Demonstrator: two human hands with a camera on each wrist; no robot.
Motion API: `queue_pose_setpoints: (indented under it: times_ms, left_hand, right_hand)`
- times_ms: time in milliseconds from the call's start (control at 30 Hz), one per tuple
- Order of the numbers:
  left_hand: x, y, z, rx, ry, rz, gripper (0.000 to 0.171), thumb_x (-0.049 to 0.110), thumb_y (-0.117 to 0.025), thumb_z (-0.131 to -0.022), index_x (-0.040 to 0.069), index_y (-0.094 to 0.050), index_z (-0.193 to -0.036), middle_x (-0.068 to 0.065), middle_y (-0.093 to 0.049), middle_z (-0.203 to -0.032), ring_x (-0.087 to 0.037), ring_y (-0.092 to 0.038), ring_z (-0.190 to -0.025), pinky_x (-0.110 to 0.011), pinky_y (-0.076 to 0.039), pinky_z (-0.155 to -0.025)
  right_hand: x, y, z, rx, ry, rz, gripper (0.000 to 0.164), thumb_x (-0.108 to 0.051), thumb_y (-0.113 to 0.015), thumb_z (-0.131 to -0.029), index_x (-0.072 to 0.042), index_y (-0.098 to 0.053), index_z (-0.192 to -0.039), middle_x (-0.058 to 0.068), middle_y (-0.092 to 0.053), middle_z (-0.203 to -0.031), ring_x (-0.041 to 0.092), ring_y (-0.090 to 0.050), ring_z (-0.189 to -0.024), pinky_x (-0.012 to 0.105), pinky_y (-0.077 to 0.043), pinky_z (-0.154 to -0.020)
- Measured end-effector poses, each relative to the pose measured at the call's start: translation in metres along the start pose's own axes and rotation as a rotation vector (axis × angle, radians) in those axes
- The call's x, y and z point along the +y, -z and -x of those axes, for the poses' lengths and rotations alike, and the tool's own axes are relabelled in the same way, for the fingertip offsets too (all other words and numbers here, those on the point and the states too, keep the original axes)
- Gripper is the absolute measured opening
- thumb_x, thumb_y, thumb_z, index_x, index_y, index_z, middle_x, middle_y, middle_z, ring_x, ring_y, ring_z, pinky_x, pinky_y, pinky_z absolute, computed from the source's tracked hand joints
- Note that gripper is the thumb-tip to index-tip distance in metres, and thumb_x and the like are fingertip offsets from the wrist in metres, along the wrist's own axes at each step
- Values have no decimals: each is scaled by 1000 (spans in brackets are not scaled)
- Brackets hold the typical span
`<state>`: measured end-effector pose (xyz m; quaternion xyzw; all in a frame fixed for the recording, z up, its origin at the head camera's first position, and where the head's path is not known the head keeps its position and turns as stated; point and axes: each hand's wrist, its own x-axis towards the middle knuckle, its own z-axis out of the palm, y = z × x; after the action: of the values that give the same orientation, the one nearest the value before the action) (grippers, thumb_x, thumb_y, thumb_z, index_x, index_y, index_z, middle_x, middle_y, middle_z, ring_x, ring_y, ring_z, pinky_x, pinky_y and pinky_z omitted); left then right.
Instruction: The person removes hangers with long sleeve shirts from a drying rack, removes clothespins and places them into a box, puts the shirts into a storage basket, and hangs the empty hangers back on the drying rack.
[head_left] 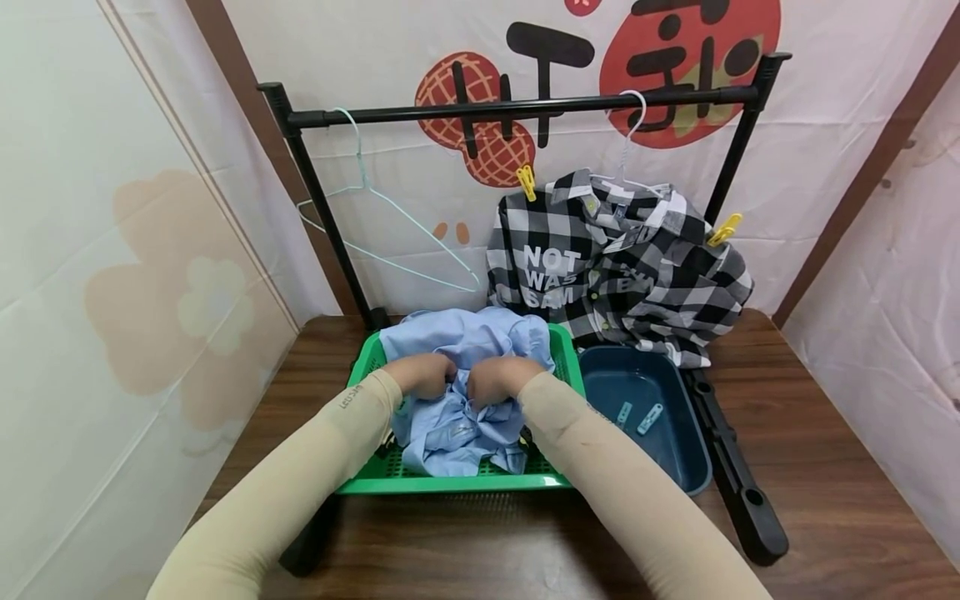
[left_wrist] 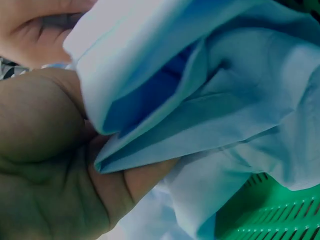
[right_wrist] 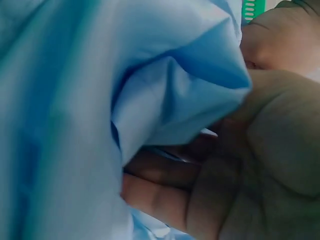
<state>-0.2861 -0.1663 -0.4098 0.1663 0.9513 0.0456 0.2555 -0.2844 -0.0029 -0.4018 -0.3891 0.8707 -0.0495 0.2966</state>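
Observation:
A light blue shirt (head_left: 457, 425) lies bunched in a green basket (head_left: 450, 483) in the head view. My left hand (head_left: 426, 375) grips a fold of it near the middle. Close beside, my right hand (head_left: 501, 380) holds another part of the same shirt. In the left wrist view, folded layers of the blue cloth (left_wrist: 235, 115) run between the thumb and the fingers. The right wrist view has the shirt fabric (right_wrist: 165, 100) pinched in the hand, with curled fingers (right_wrist: 155, 200) under it. Cloth hides some of the fingertips.
Behind the basket stands a black rack (head_left: 517, 108) with a bare mint hanger (head_left: 405, 217). A black-and-white checked shirt (head_left: 547, 225) hangs on a white hanger (head_left: 633, 125) with yellow clips (head_left: 527, 183). A dark blue tub (head_left: 667, 450) holding light blue clips (head_left: 649, 418) sits right of the basket.

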Motion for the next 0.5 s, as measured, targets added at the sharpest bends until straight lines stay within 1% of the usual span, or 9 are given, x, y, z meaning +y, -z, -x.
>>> queue_pose_setpoints:
  times_ms: [67, 167, 267, 300, 367, 400, 433, 500]
  left_hand:
    - [0, 3, 2, -33, -10, 20, 22, 0, -49, -88, 14, -64, -96, -4, -62, -99, -20, -56, -87, -32, -45, -74]
    - [-2, 7, 7, -64, -45, 52, 23, 1, -46, -88, 11, -63, -98, -5, -61, -100, -21, -56, -87, -30, -45, -70]
    - [-2, 12, 15, -71, -76, 76, 30, 2, -45, -87, 8, -62, -111, -7, -60, -112, -22, -55, -95, -31, -45, -76]
    - [-2, 14, 19, -57, -86, 75, 32, 3, -46, -88, 8, -62, -115, -8, -60, -116, -21, -55, -99, -32, -45, -80]
    - [-2, 19, 27, 4, -99, 76, 36, 6, -47, -89, 7, -59, -123, -9, -60, -123, -22, -54, -105, -35, -45, -86]
    - [-3, 23, 31, 50, -104, 77, 37, 7, -48, -90, 7, -58, -125, -9, -60, -124, -22, -54, -106, -37, -45, -88]
    - [-3, 27, 35, 108, -108, 73, 36, 9, -49, -90, 7, -59, -125, -10, -61, -124, -22, -55, -106, -38, -46, -89]
    - [-6, 35, 41, 230, -116, 78, 33, 11, -52, -91, 6, -60, -123, -12, -64, -119, -23, -59, -104, -41, -48, -88]
  right_hand:
    - [-2, 2, 2, -43, 2, 26, 31, -23, -58, -96, -18, -49, -66, -4, -36, -64, 13, -35, -59, 26, -32, -62]
    - [-6, 5, 8, -79, 6, 62, 21, -22, -53, -98, -17, -52, -77, -3, -40, -72, 14, -39, -68, 27, -32, -66]
    - [-9, 8, 16, -67, 13, 53, 15, -22, -53, -97, -15, -55, -84, -3, -41, -77, 14, -40, -71, 28, -31, -67]
    - [-10, 11, 20, -47, 12, 42, 13, -22, -53, -97, -14, -59, -89, -3, -46, -80, 13, -42, -74, 27, -33, -69]
    - [-12, 17, 29, 1, 17, 24, 16, -24, -55, -97, -11, -64, -100, -3, -56, -91, 12, -49, -81, 26, -39, -74]
    - [-12, 21, 35, 29, 17, 4, 20, -25, -56, -96, -11, -66, -108, -2, -61, -100, 12, -53, -88, 27, -42, -79]
    - [-11, 25, 40, 62, 17, -3, 25, -25, -57, -96, -11, -66, -115, -1, -63, -109, 12, -55, -96, 29, -44, -84]
    - [-7, 35, 51, 136, 20, -10, 32, -25, -57, -96, -11, -64, -123, 1, -63, -122, 15, -57, -108, 32, -46, -93]
